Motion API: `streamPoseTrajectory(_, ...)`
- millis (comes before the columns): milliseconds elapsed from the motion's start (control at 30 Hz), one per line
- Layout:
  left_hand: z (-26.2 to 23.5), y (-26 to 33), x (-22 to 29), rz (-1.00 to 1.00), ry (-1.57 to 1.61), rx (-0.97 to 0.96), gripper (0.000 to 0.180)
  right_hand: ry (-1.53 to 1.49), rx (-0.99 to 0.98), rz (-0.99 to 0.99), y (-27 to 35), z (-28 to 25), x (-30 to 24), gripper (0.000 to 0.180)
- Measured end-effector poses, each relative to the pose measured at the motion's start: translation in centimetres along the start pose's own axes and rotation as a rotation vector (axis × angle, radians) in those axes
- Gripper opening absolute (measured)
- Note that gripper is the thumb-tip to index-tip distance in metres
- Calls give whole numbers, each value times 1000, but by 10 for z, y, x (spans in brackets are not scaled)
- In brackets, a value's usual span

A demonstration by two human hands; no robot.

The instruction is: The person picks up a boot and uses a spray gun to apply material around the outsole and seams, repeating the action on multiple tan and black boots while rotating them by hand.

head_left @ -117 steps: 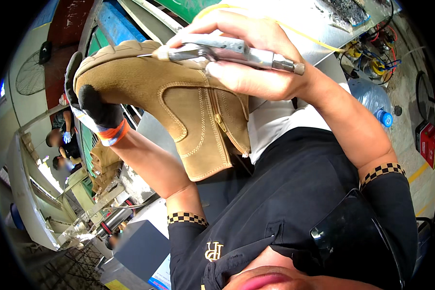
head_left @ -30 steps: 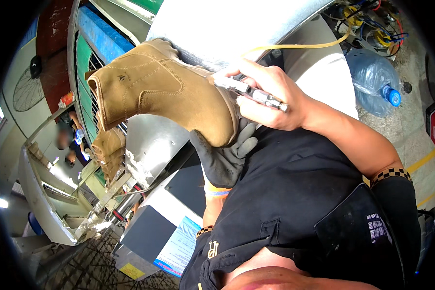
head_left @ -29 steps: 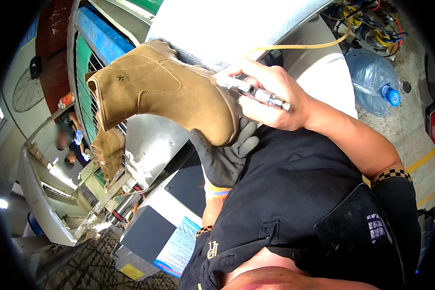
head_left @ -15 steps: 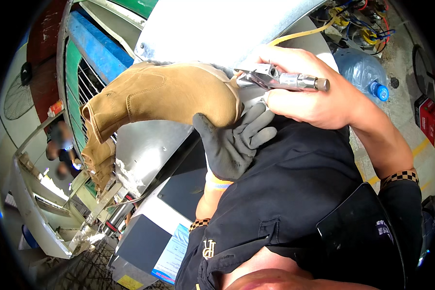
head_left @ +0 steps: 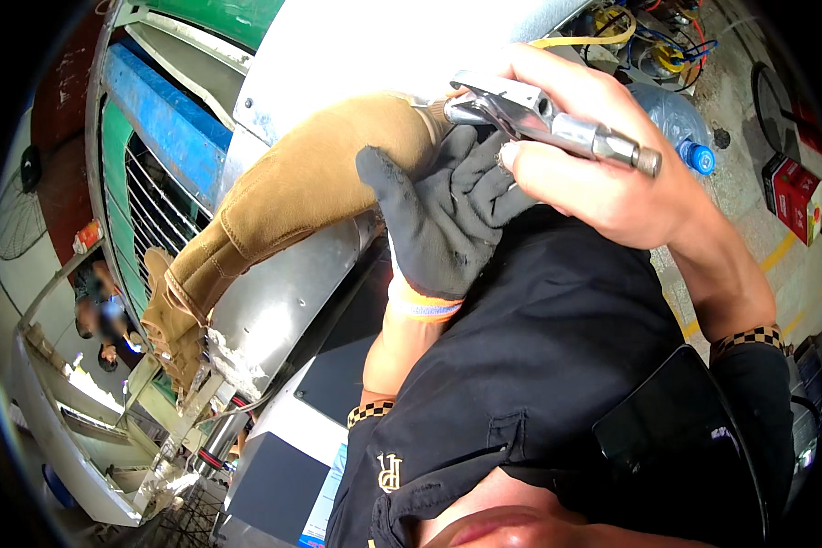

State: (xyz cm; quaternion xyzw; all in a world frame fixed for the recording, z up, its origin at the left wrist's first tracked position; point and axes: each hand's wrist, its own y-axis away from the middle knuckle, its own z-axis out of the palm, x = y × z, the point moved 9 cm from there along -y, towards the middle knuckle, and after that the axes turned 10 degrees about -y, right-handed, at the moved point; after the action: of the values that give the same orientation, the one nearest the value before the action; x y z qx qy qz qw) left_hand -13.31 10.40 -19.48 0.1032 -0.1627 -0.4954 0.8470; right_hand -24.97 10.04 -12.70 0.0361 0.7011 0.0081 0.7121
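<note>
My right hand [head_left: 603,173] is bare and closed round a silver metal spray gun [head_left: 557,123], whose knob points right. The gun's nozzle end is close to the rounded end of a tan suede boot [head_left: 329,155]. The boot slants down to the left, with its open shaft at the lower left. My left hand [head_left: 452,215] wears a dark grey coated glove, palm up, fingers apart and partly bent. Its thumb overlaps the boot's near side, and its fingertips lie just below the gun and right hand. What supports the boot underneath is hidden.
More tan boots [head_left: 169,338] hang or stand at the left, by a metal frame. A bright metal sheet [head_left: 338,55] stands beyond the boot. To the right are a clear water bottle [head_left: 671,123], cables, a yellow hose [head_left: 603,38] and a red box [head_left: 790,196]. Blurred people appear far left.
The boot has tilted more steeply, its shaft end dropping lower. My gloved hand sits higher against it. The spray gun stays in my right hand near the boot's rounded end, and the view has shifted slightly.
</note>
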Motion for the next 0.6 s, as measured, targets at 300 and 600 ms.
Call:
streamPoseTrajectory(300,9,-22,16,104,-260,2,77,-68,81,-172,22,20,25,47)
streamPoseTrajectory(600,-6,-21,34,33,-524,-122,77,24,95,-294,14,24,29,53)
